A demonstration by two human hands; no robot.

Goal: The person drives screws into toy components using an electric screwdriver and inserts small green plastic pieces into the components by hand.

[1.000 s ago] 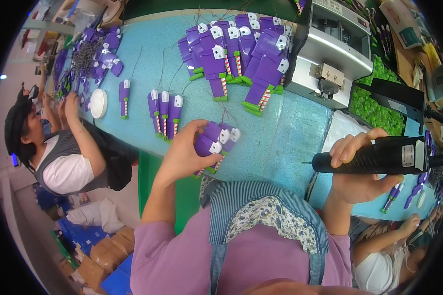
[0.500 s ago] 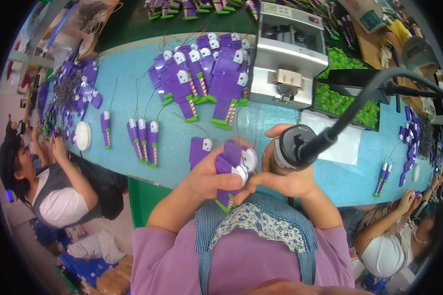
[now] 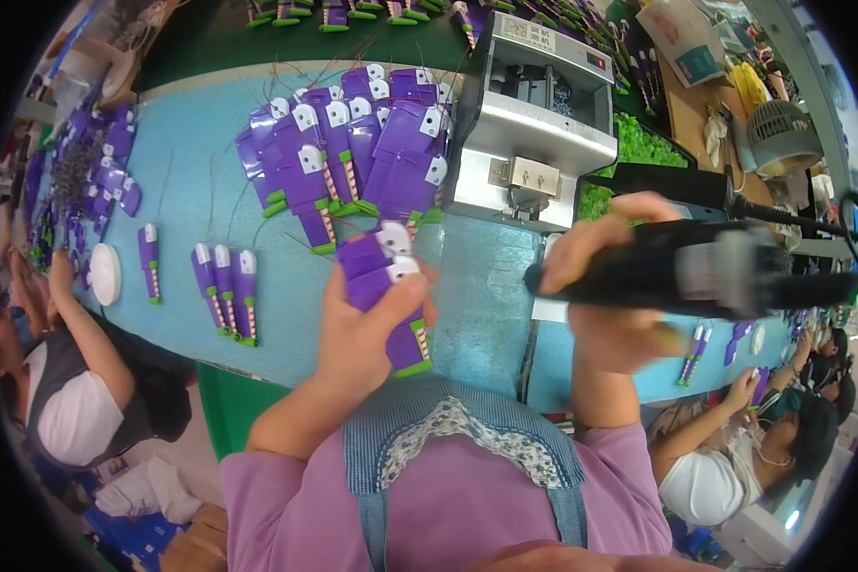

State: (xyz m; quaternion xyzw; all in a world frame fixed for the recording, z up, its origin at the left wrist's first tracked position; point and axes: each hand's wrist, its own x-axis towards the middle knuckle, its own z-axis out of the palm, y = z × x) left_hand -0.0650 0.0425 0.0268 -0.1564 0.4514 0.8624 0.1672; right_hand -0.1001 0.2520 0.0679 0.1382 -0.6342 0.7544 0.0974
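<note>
A: Room on the blue table (image 3: 486, 315)?
B: Bare strip by the near edge. Left hand (image 3: 367, 329) fingers wrapped round purple toy part (image 3: 391, 296) above it; right hand (image 3: 605, 296) grips black power screwdriver (image 3: 696, 272).
A: Obstacles?
B: Metal machine (image 3: 534, 124) just behind, pile of purple parts (image 3: 353, 153) beside it.

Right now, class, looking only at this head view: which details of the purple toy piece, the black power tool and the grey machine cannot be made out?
- Purple toy piece: its middle is covered by the left hand.
- Black power tool: motion blur smears it; the tip is unreadable, and the right hand hides part of the grip.
- Grey machine: its inside is too small and dark.
- Purple pieces at the top edge: cut off by the frame.
</note>
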